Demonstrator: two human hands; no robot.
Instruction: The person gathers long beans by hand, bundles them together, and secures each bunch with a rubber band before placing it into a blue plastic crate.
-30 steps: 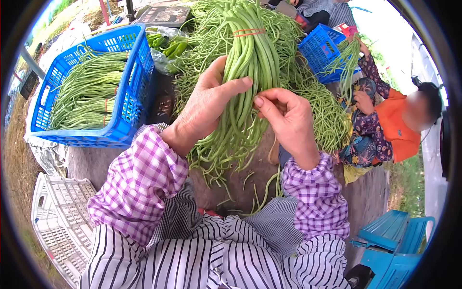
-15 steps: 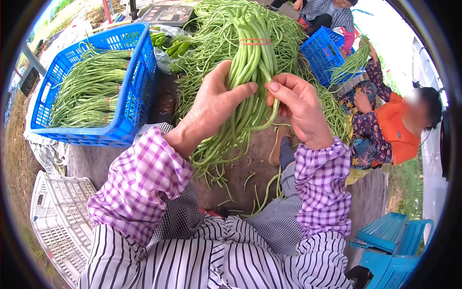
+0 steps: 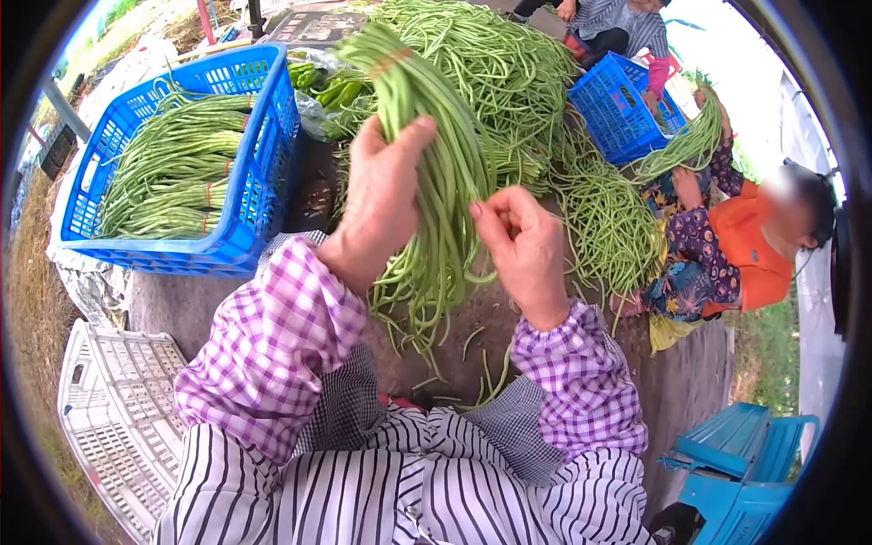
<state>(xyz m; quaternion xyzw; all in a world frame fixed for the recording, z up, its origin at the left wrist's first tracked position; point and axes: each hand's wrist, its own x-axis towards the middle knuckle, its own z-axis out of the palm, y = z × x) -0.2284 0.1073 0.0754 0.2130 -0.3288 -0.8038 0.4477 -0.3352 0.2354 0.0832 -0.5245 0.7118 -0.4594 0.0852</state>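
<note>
A bundle of long green beans (image 3: 440,150) is in my left hand (image 3: 381,186), whose fingers wrap round its left side. An orange-red rubber band (image 3: 391,62) circles the bundle near its upper end, which tilts to the upper left, while the loose ends hang down. On the right side of the bundle, my right hand (image 3: 527,254) is closed in a pinch, thumb tip against the edge of the beans. It seems to grip a single bean there, though the fingers partly hide it.
Banded bean bundles lie in a blue crate (image 3: 195,243) at the left. A large bean pile (image 3: 509,73) lies ahead, with green peppers (image 3: 341,94) beside it. Two co-workers sit beyond and right, near another blue crate (image 3: 618,109). A white crate (image 3: 123,400) and blue stool (image 3: 740,454) flank me.
The bundle has swung its banded end to the upper left, and my left hand has turned with it. My right hand has moved slightly down and left. The co-worker at right has shifted their beans.
</note>
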